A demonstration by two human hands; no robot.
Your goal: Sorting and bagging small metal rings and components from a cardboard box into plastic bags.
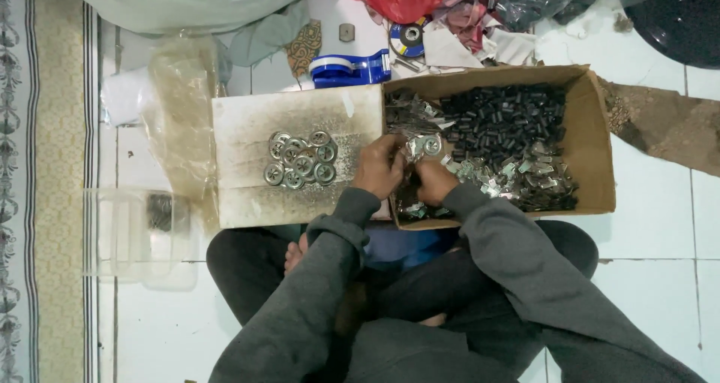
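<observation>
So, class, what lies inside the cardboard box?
The box holds black tubes and silvery metal pieces. The hands cover part; the box bottom is hidden.

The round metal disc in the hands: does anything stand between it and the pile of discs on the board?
Nothing visible does. The disc sits above the left hand and right hand; bare board leads to the pile.
</observation>
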